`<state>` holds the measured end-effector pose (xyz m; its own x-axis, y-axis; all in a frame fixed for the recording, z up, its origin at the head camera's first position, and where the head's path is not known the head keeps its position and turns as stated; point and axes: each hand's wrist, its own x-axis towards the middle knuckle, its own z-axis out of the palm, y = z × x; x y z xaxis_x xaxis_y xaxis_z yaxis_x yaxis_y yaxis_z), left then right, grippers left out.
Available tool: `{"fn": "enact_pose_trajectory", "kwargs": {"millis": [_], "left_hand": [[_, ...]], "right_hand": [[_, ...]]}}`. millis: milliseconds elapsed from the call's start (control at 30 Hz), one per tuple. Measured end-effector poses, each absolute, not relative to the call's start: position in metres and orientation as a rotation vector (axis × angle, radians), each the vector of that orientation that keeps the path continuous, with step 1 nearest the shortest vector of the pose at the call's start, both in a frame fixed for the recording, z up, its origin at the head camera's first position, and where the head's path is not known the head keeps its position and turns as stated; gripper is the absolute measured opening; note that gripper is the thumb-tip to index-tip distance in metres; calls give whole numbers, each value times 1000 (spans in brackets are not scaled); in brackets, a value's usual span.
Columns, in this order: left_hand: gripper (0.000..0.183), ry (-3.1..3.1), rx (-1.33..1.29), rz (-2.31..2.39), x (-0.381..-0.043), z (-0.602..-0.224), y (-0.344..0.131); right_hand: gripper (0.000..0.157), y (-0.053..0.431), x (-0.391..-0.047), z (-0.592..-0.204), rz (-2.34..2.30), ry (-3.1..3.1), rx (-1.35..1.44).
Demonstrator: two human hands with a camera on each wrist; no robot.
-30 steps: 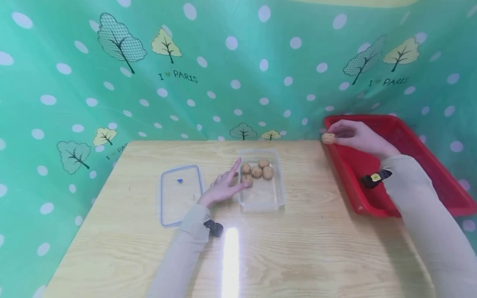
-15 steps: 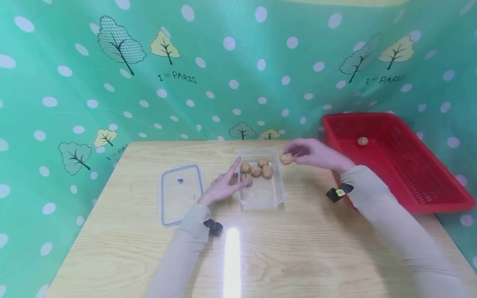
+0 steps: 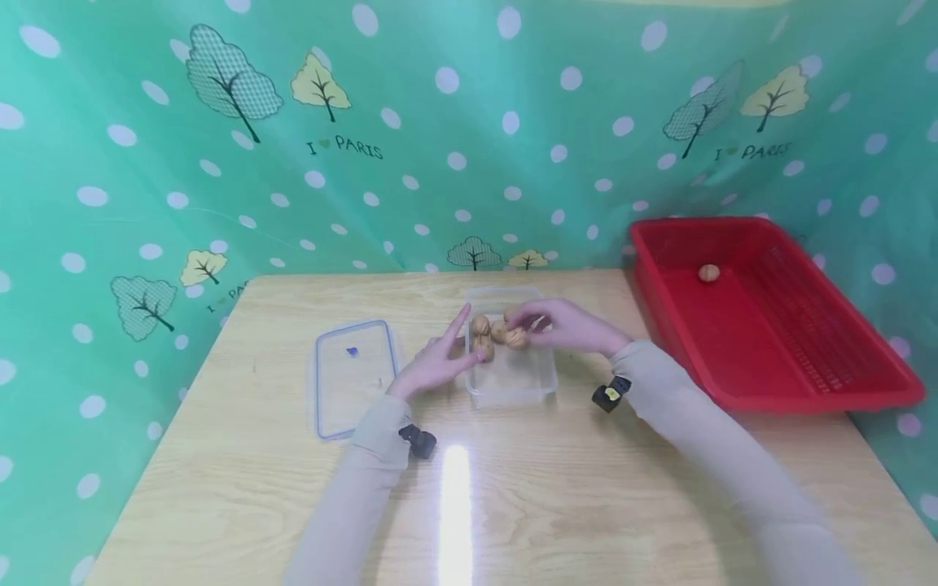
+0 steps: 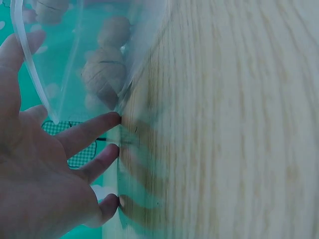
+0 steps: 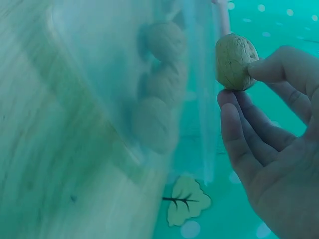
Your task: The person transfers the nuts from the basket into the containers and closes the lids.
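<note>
A walnut (image 5: 234,62) is pinched between the thumb and fingertips of my right hand (image 3: 564,325), over the clear plastic container (image 3: 513,395). Several more walnuts (image 3: 480,325) lie inside toward the back of the container, some partly hidden by that hand. My left hand (image 3: 434,365) is at the container's left wall, fingers spread and fairly straight. Its thumb reaches over the rim, while in the left wrist view some fingertips (image 4: 112,119) rest at the tabletop beside the wall. A single walnut (image 3: 708,273) lies in the red plastic basket (image 3: 777,342).
Left of the container, a clear lid (image 3: 355,407) with a blue-edged seal lies flat on the wooden table (image 3: 572,496). The basket stands at the right, its rim raised above the tabletop. A green dotted curtain (image 3: 410,98) hangs behind the table.
My right hand has carried the walnut left from the red basket's edge to over the container. My left hand stays at the container's wall.
</note>
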<state>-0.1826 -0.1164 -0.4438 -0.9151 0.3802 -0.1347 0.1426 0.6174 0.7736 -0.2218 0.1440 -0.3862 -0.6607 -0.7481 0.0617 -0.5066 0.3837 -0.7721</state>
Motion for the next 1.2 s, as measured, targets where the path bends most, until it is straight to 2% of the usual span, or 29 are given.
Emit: {"fn": "enact_pose_trajectory", "kwargs": {"millis": [300,533,667,800,900,1200], "left_hand": [[87,2531,468,1251,-185,-445,-117],[88,2512,491,1258,-186,-447,-119],[88,2495,512,1270,-188,-447,-119],[87,2485,516,1275,-189,-447,-119],[88,2488,508,1263,-189,-447,-119],[88,2488,506,1269,-188,-447,-118]], "right_hand": [[30,125,-226,-406,-1079,2405,-1191],[24,114,-225,-421,-722,2665,-1338],[30,114,-224,-423,-755,2718,-1276],[41,120,-220,-414,-1028,2675,-1108],[44,129,-216,-400,-1103,2694,-1019],[40,178,-209,-348,-1077,2914,-974]]}}
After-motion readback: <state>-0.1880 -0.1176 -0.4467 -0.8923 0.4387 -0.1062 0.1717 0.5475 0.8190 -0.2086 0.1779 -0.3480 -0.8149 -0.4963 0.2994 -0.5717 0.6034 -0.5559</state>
